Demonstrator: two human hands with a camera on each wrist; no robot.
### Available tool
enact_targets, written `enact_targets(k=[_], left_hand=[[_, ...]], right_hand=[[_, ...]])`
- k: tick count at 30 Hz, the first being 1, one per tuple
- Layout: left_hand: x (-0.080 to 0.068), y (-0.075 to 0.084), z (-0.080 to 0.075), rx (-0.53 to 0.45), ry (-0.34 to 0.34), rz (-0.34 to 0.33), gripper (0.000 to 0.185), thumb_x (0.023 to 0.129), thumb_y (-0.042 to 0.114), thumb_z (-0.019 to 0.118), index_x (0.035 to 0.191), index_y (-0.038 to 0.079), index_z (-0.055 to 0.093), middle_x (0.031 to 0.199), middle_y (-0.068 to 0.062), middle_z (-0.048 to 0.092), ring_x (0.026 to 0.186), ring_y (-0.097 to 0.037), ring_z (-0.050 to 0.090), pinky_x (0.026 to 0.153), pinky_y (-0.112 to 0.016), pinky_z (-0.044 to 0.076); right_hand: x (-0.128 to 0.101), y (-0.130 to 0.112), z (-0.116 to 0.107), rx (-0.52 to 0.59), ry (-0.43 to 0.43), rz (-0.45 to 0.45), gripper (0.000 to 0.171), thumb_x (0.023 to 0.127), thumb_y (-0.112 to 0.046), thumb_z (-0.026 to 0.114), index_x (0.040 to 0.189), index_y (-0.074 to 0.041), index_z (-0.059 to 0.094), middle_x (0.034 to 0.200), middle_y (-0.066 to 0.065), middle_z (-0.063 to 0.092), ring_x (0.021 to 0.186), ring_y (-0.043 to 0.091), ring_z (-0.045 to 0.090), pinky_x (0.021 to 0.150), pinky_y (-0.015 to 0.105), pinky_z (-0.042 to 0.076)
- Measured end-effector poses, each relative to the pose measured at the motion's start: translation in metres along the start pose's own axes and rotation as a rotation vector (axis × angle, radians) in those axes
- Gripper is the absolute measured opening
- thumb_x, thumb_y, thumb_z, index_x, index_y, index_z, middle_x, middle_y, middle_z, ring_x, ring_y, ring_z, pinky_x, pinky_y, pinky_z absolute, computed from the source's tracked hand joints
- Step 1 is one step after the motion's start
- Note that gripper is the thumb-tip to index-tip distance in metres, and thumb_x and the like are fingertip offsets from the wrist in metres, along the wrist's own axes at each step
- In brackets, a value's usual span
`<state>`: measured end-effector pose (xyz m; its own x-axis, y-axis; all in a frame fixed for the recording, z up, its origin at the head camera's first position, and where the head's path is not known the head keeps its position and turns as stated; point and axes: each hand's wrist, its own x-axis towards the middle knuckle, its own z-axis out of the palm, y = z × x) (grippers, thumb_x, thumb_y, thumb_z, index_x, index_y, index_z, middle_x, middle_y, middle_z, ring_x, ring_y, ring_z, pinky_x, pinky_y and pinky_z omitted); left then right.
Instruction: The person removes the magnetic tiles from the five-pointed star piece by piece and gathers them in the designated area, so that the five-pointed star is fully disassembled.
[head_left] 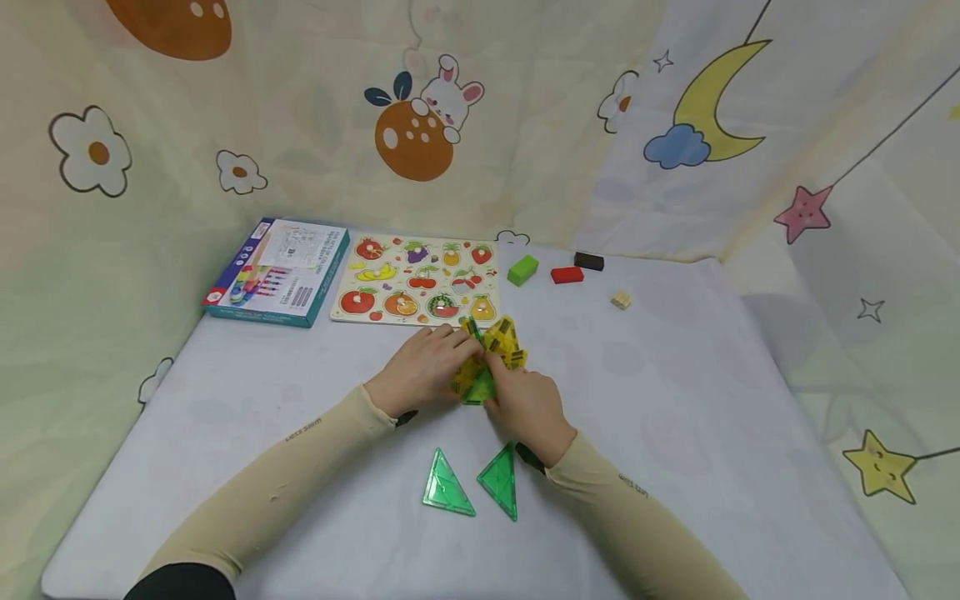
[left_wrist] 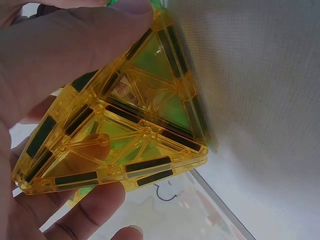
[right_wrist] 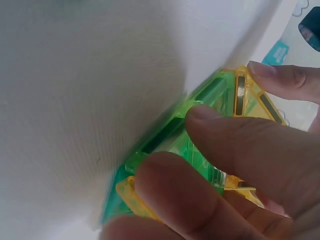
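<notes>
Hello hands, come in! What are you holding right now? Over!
Left hand and right hand both grip the yellow and green see-through plastic triangle tile cluster. Two loose green triangle tiles lie nearby. Nothing blocking.

A white-covered table [head_left: 712,433] is seen filling the lower half of the head view, enclosed on three sides by hung printed fabric. At upper left and centre, a cream curtain [head_left: 300,125] is patterned with white flowers, orange fruit and a rabbit [head_left: 448,96]. At upper right, a paler sheet [head_left: 825,167] is printed with a yellow crescent moon [head_left: 716,100], a blue cloud and dangling stars. The scene is evenly and softly lit.
</notes>
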<state>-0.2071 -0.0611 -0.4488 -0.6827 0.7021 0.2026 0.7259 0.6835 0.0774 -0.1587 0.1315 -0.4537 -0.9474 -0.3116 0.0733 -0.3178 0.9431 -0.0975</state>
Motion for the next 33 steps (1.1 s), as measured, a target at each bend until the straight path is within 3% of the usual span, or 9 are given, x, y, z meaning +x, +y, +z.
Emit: enact_targets(k=[12,26,30,33], left_hand=[[0.001,0.0005,-0.0031,0.02,0.014,0.012,0.071,0.069,0.039,0.098,0.129,0.021,0.063,0.13,-0.001,0.069,0.119,-0.024,0.064,0.101,-0.045,0.056],[0.0008,0.0003,0.0004,0.011,0.006,-0.009,0.072,0.068,0.04,0.098,0.128,0.022,0.064,0.128,-0.001,0.069,0.119,-0.024,0.063,0.102,-0.046,0.056],[0.0004,0.0007,0.0006,0.016,0.002,-0.016,0.073,0.067,0.04,0.099,0.128,0.021,0.063,0.129,-0.001,0.069,0.12,-0.024,0.063,0.101,-0.046,0.056],[-0.0001,0.0007,0.0004,0.015,0.0,-0.018,0.07,0.068,0.039,0.098,0.126,0.022,0.063,0.129,-0.001,0.069,0.12,-0.024,0.062,0.1,-0.046,0.056]], right_hand=[[0.003,-0.0003,0.0022,0.004,0.014,0.007,0.054,0.087,-0.023,0.082,0.132,-0.01,0.056,0.053,-0.002,0.047,0.046,0.013,0.041,0.043,0.026,0.027],[0.0038,-0.0009,0.004,0.089,-0.028,0.051,0.056,0.089,-0.022,0.081,0.133,-0.01,0.049,0.058,0.002,0.054,0.047,0.016,0.048,0.043,0.028,0.033],[0.0007,-0.001,0.002,0.122,-0.044,0.039,0.047,0.091,-0.021,0.078,0.128,-0.011,0.05,0.059,0.002,0.053,0.048,0.016,0.047,0.043,0.028,0.032],[-0.0024,0.0001,0.0016,0.142,-0.067,0.003,0.031,0.093,-0.022,0.077,0.115,-0.013,0.058,0.06,-0.002,0.052,0.051,0.014,0.046,0.047,0.027,0.033]])
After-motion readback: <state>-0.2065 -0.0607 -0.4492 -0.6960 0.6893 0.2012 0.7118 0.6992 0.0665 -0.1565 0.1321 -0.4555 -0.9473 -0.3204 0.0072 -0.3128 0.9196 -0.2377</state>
